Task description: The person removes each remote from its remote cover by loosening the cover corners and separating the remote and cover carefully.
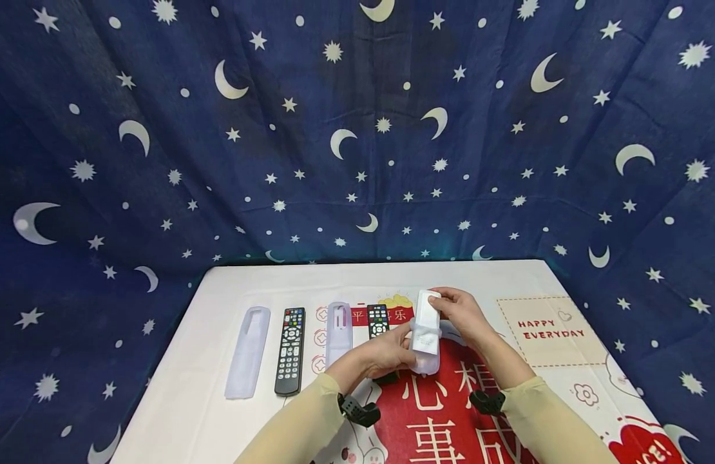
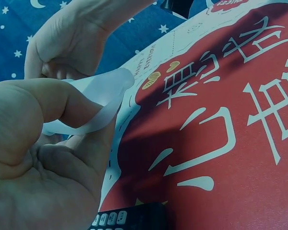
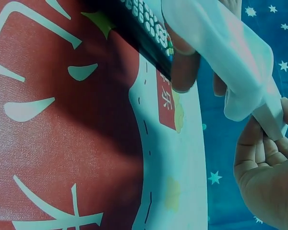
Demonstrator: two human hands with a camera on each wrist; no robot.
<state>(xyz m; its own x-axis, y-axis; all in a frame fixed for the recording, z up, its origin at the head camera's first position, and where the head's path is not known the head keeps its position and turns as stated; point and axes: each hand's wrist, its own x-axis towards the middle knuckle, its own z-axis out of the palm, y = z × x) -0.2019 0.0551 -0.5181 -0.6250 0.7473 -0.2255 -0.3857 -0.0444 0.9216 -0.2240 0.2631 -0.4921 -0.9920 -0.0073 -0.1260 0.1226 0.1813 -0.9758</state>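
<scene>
My left hand [image 1: 386, 353] pinches a translucent silicone remote cover [image 1: 427, 365] above the table. Partway inside that cover sits a white remote control [image 1: 429, 314], its upper end sticking out and a printed label showing through. At that upper end my right hand [image 1: 463, 317] pinches the remote between thumb and fingers. From the right wrist, the cover [image 3: 235, 57] reaches over the remote's lower part, and the bare white end [image 3: 271, 117] lies in the right fingers. In the left wrist view, thumb and finger grip the cover's edge [image 2: 105, 91].
Under the left hand lies a black remote [image 1: 378, 317], partly hidden. Further left are a translucent cover [image 1: 339, 328], another black remote [image 1: 290, 354] and a second flat cover [image 1: 247, 353]. A printed cloth [image 1: 543, 328] covers the table; a dark blue starry curtain [image 1: 311, 193] hangs behind.
</scene>
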